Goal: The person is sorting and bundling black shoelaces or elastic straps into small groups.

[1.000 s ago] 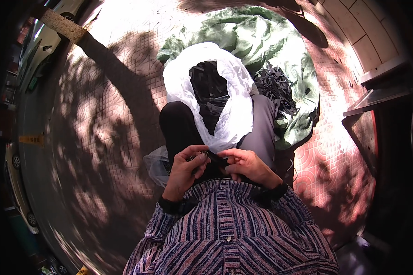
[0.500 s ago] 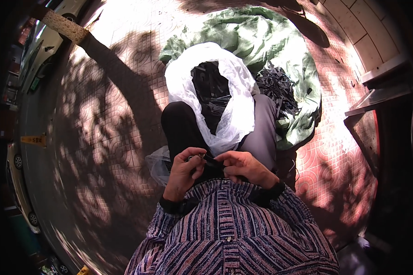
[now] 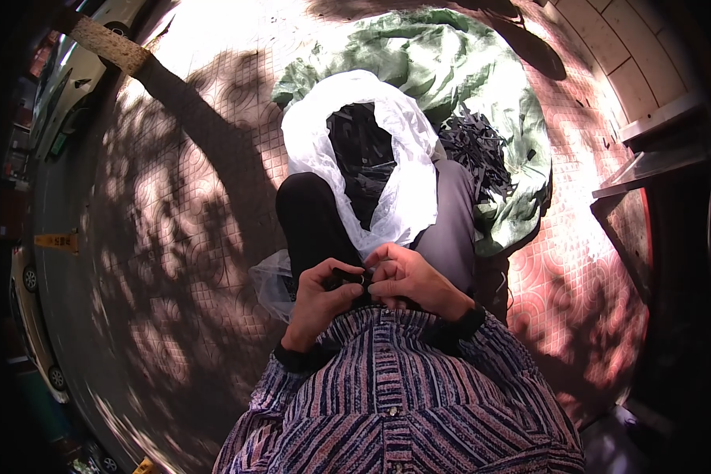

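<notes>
Over my lap my two hands meet, fingertips touching or nearly so. My left hand (image 3: 324, 296) pinches a small black strip (image 3: 346, 276), its thumb and forefinger closed on it. Right beside it my right hand (image 3: 415, 283) is closed in a pinch at the strip's other end; its fingers hide most of what they hold. Between my knees stands a white plastic bag (image 3: 308, 130), its mouth spread wide, with black strips (image 3: 359, 142) inside. To the right, a heap of loose black strips (image 3: 475, 150) lies on a crumpled green sheet (image 3: 419, 59).
A clear plastic bag (image 3: 272, 284) lies by my left thigh. Patterned paving (image 3: 166, 261) spreads around me in patchy shade. At the right are a ledge (image 3: 648, 170) and a tiled wall (image 3: 608, 39). Parked cars (image 3: 71, 87) line the far left, near a post (image 3: 107, 43).
My hands have drawn together, the right one moving left to the left hand's fingertips. The black strip that stretched between them is now mostly covered by fingers.
</notes>
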A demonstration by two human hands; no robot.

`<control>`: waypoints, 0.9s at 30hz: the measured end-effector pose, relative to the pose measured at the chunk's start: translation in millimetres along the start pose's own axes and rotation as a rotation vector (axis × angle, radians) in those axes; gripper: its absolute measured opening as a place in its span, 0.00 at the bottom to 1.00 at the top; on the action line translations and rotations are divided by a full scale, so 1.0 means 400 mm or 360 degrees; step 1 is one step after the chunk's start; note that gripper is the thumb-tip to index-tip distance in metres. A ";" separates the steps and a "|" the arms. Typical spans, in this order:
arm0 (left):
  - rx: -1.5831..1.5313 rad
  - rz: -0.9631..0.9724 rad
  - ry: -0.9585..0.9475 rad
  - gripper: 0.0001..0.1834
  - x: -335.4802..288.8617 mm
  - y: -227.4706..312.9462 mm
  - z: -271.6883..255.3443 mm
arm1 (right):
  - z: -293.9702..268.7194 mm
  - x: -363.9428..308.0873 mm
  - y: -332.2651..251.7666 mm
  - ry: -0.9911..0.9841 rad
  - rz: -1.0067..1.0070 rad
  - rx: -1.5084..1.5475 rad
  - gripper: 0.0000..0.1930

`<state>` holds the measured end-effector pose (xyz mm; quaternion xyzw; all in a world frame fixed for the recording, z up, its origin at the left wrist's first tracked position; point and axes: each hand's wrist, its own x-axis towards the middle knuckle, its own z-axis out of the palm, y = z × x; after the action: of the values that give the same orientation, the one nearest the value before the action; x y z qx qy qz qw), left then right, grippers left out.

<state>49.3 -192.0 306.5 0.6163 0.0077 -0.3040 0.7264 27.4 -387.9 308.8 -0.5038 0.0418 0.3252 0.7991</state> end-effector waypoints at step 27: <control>0.0643 0.0460 0.0311 0.07 0.043 -0.045 0.041 | 0.050 0.068 0.041 0.0925 -0.1004 -0.1821 0.13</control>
<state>49.4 -215.2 287.8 0.7699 -0.0711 -0.1317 0.6204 34.3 -353.8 295.0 -0.8983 -0.0718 -0.0981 0.4222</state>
